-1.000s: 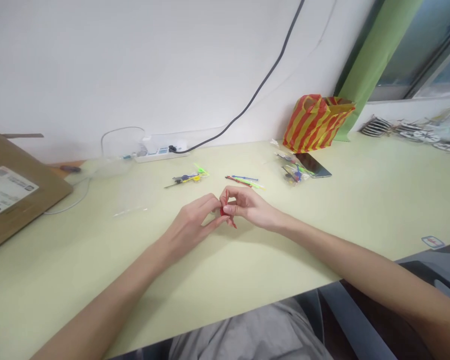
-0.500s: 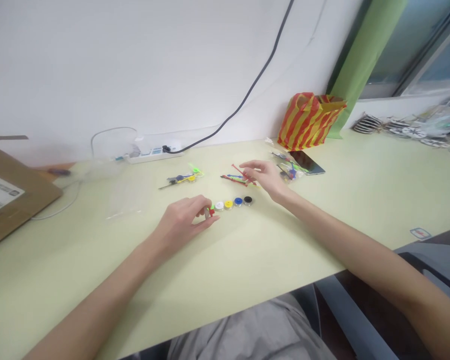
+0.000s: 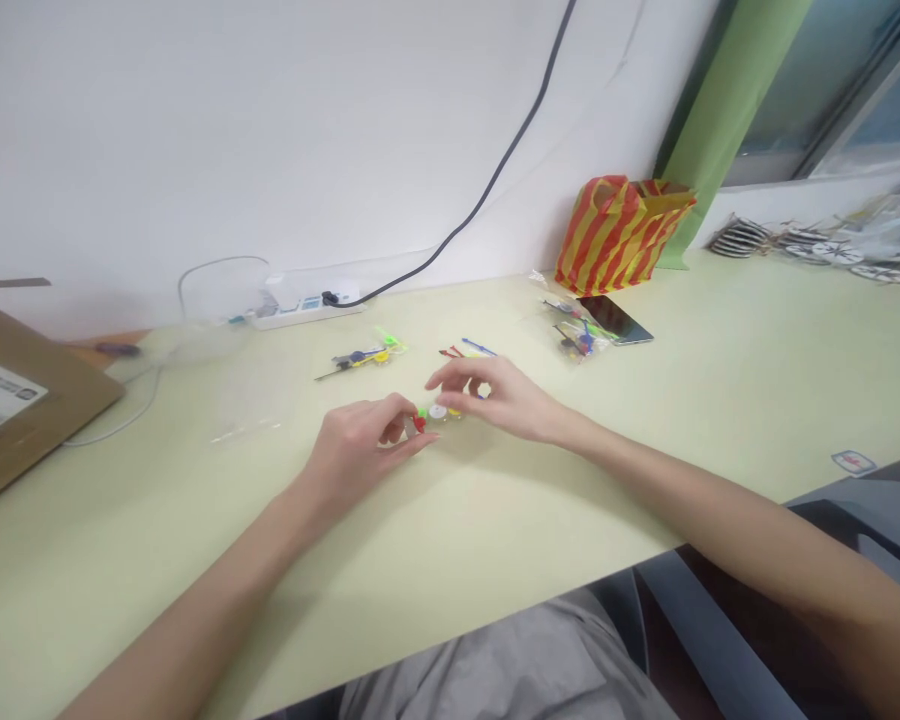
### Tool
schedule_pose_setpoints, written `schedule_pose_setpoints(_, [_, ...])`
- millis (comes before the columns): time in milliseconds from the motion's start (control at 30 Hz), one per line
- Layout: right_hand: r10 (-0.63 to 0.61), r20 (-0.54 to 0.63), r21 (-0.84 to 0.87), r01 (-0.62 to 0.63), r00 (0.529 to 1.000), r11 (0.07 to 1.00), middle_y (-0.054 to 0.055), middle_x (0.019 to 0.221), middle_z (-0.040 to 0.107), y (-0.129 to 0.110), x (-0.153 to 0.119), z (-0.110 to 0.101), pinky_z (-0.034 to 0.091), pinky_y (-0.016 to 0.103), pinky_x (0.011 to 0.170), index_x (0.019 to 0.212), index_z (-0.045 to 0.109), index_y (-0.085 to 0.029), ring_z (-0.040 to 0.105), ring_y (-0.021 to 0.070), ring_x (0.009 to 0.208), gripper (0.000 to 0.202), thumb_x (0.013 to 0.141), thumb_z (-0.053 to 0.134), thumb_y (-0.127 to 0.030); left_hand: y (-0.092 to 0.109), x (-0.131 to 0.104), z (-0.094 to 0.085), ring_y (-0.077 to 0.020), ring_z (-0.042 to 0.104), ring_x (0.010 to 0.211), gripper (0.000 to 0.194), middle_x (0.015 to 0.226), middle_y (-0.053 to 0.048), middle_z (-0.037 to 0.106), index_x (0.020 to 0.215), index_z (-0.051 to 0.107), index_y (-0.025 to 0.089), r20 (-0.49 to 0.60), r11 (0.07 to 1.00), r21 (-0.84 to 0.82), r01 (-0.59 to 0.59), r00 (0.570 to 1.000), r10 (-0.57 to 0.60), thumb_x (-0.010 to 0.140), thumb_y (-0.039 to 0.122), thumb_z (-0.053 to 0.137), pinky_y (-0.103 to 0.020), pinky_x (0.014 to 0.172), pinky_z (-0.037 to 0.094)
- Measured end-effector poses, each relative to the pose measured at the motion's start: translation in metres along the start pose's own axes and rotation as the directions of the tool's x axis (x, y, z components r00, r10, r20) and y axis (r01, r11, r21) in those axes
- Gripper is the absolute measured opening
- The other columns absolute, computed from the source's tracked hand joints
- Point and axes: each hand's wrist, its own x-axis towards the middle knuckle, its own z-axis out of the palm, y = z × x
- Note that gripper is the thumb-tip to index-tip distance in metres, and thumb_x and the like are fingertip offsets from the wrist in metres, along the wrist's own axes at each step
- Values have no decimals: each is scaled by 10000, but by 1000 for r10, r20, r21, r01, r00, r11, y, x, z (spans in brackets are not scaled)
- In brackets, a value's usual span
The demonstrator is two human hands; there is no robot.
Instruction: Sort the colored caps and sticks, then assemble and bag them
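My left hand (image 3: 364, 432) is closed, with thumb and forefinger pinching a small red round piece (image 3: 419, 424) just above or on the table. Beside it, a bright green piece (image 3: 422, 412) peeks out at the fingertips. To the right stands a white round piece (image 3: 438, 411), with a yellow one (image 3: 454, 412) partly behind my right fingers. My right hand (image 3: 495, 400) hovers over this row, fingers curved and apart, with nothing visible between the fingertips. It hides most of the row's right end. Behind it lie thin coloured sticks (image 3: 478, 346), blue and red among them.
Another cluster of coloured parts (image 3: 364, 357) lies at back left. Bagged parts (image 3: 581, 335) and a phone (image 3: 616, 320) sit at back right, before a striped bag (image 3: 619, 240). A power strip (image 3: 307, 310) runs along the wall; a cardboard box (image 3: 30, 390) stands left.
My right hand has come from the pile of sticks down and left, over the row of round pieces. The left hand keeps its pinch in about the same place.
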Motion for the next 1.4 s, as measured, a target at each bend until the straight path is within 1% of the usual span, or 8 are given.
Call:
schedule_pose_setpoints(167, [-2, 41, 121, -3, 999, 993, 14, 850, 713, -19, -11, 20, 472, 245, 700, 909, 686, -171, 636, 124, 766, 87, 943, 623, -219, 3, -3, 1, -97, 553, 518, 310, 619, 45, 614, 828, 580, 211, -12, 1000, -3, 4, 1000, -4, 938, 496, 637, -225, 512, 366])
schedule_pose_setpoints(467, [-52, 16, 62, 51, 999, 997, 30, 838, 742, -14, -9, 18, 502, 249, 681, 925, 739, -152, 641, 128, 727, 65, 888, 688, -168, 13, -3, -2, -110, 648, 548, 267, 661, 70, 693, 914, 601, 245, -58, 996, -89, 15, 998, -20, 897, 484, 719, -210, 548, 468])
schedule_pose_setpoints(667, [-78, 22, -171, 81, 997, 982, 44, 870, 770, -24, -1, -28, 500, 265, 709, 919, 760, -149, 676, 153, 760, 106, 886, 659, -150, 14, -1, 3, -160, 723, 811, 404, 952, -16, 751, 1323, 571, 247, -78, 997, -27, -66, 995, 63, 961, 406, 655, -254, 724, 551])
schedule_pose_setpoints(800, [160, -7, -575, -135, 987, 807, 42, 768, 738, -16, -1, -75, 402, 283, 591, 784, 759, -169, 616, 155, 640, 154, 848, 639, -98, 12, 2, 5, -204, 671, 1099, 552, 1262, -76, 690, 1551, 373, 293, -77, 996, -17, -83, 994, 81, 1021, 230, 512, -364, 977, 526])
schedule_pose_setpoints(900, [495, 82, -713, -296, 865, 635, 53, 694, 683, -2, -3, -90, 324, 290, 522, 650, 683, -166, 564, 153, 558, 156, 786, 685, -88, 7, 2, 6, -215, 631, 1189, 567, 1343, -78, 640, 1564, 351, 305, -29, 999, -24, -24, 999, 24, 1023, 202, 486, -398, 1043, 499])
schedule_pose_setpoints(967, [585, 118, -745, -318, 802, 586, 70, 742, 684, 4, -5, -88, 321, 291, 523, 652, 647, -166, 573, 162, 578, 151, 776, 698, -96, 3, 2, 8, -217, 619, 1208, 552, 1362, -79, 618, 1556, 356, 303, 14, 999, -35, 28, 1000, -27, 1025, 203, 473, -412, 1059, 493])
schedule_pose_setpoints(1133, [520, 104, -830, -214, 848, 515, 109, 892, 691, -1, -4, -68, 327, 298, 567, 801, 670, -170, 606, 203, 704, 79, 824, 628, -108, -7, 4, 9, -235, 557, 1277, 535, 1361, -93, 586, 1536, 365, 279, 15, 995, -37, 90, 996, -90, 1017, 212, 477, -452, 1096, 467])
schedule_pose_setpoints(1400, [505, 196, -720, -227, 840, 656, 69, 974, 715, 2, -1, -72, 370, 269, 603, 998, 728, -222, 637, 200, 789, 147, 857, 690, -210, -12, 4, 6, -240, 494, 1343, 498, 1434, -109, 505, 1490, 401, 261, -139, 994, -25, 104, 985, -107, 1004, 194, 479, -446, 1130, 446])
